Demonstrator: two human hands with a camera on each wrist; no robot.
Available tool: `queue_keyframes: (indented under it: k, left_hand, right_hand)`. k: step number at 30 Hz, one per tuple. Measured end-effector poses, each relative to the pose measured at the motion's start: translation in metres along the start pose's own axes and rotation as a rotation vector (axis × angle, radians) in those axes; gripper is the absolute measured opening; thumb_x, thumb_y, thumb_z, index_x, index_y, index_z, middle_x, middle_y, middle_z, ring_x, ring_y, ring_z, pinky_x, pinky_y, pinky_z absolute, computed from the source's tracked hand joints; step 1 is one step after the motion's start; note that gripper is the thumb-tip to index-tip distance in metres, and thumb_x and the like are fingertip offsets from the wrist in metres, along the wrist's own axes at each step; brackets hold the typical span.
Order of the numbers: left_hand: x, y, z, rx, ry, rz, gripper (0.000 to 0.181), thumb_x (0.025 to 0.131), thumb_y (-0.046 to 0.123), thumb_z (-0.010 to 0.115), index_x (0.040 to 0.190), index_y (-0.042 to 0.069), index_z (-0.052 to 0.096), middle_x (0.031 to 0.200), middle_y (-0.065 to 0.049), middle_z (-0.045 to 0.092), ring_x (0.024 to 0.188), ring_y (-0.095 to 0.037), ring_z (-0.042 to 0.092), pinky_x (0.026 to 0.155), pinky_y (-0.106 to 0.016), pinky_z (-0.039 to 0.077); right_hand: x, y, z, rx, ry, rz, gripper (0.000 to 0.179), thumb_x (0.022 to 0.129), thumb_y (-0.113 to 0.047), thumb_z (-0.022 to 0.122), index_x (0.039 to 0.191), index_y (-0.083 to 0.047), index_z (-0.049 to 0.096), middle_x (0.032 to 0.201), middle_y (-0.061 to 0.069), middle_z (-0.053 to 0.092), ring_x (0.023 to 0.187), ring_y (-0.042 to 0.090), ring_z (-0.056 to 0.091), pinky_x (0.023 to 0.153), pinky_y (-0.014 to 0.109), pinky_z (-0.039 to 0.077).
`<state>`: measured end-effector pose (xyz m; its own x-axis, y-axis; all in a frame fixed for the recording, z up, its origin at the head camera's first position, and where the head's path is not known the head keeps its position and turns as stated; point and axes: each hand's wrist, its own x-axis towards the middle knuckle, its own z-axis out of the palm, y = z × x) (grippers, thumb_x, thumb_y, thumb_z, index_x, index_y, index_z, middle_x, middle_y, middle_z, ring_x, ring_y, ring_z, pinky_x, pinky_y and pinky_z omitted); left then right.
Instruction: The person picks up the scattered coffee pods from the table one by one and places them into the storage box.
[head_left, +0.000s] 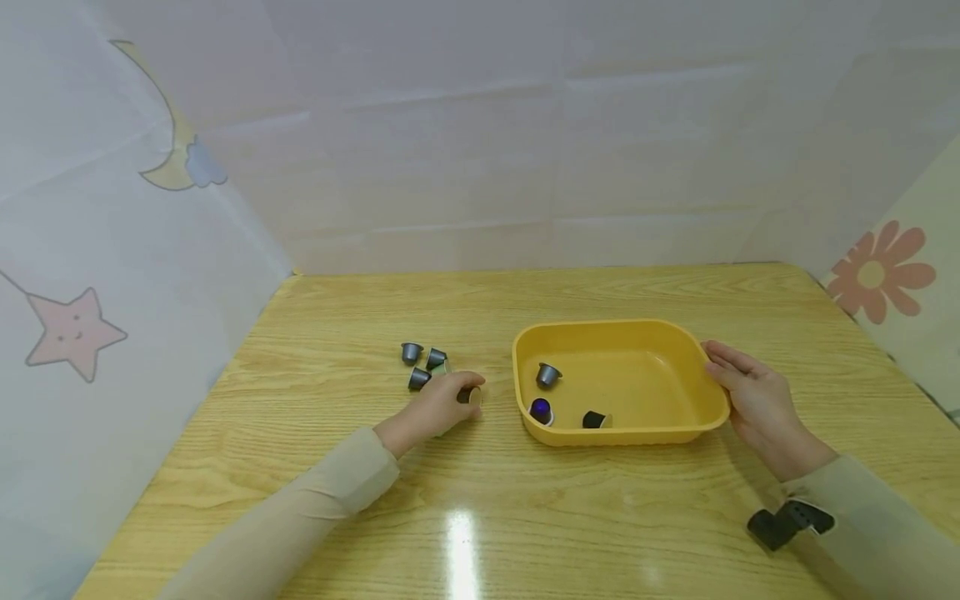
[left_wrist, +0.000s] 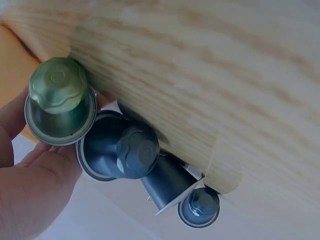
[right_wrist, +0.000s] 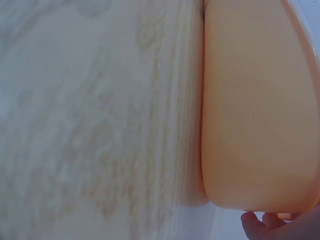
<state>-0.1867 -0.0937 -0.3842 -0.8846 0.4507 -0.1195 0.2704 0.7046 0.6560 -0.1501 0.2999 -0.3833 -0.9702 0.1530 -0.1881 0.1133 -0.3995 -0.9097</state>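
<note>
I see my left hand (head_left: 442,404) resting on the wooden table (head_left: 375,500), left of the yellow tray (head_left: 705,392), fingers curled round a dark capsule (head_left: 472,396) with a pale foil end that pokes out toward the tray. In the left wrist view, a green capsule (left_wrist: 61,100) sits right against the palm, with dark grey capsules (left_wrist: 125,152) bunched beside it — whether the fingers actually grip the green one I cannot tell from there. In the head view, three more grey capsules (head_left: 420,365) stand in a small cluster on the table just behind the hand.

My right hand (head_left: 753,400) holds the tray's right rim, fingers laid along the edge and thumb at the near side; the right wrist view shows only fingertips (right_wrist: 260,222) under the tray's outer wall.

Inside the tray lie three capsules — a grey one (head_left: 548,375) toward the left, a purple one (head_left: 540,409) at the near-left corner, and a black one (head_left: 596,419) on its side against the near wall.
</note>
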Motion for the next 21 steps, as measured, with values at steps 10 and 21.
queue_keyframes:
  k: [10, 21]
  left_hand:
    - [0.0, 0.007, -0.009, -0.082, 0.043, 0.023, 0.042, 0.089, 0.011, 0.072, 0.127, -0.004, 0.06, 0.128, -0.016, 0.061, 0.119, -0.03, 0.056, 0.099, -0.041, 0.047]
    - [-0.002, 0.027, -0.017, -0.196, 0.128, 0.056, 0.043, 0.092, 0.016, 0.069, 0.13, -0.003, 0.059, 0.123, -0.012, 0.063, 0.11, -0.025, 0.061, 0.091, -0.034, 0.052]
  right_hand:
    - [0.0, 0.0, -0.001, -0.002, 0.004, 0.006, 0.024, 0.092, -0.004, 0.065, 0.093, -0.025, 0.076, 0.094, -0.019, 0.069, 0.084, -0.006, 0.064, 0.073, 0.013, 0.053]
    - [0.001, 0.0, 0.0, 0.012, 0.001, 0.009, 0.028, 0.094, -0.001, 0.062, 0.09, -0.026, 0.076, 0.093, -0.018, 0.069, 0.083, -0.006, 0.064, 0.073, 0.013, 0.053]
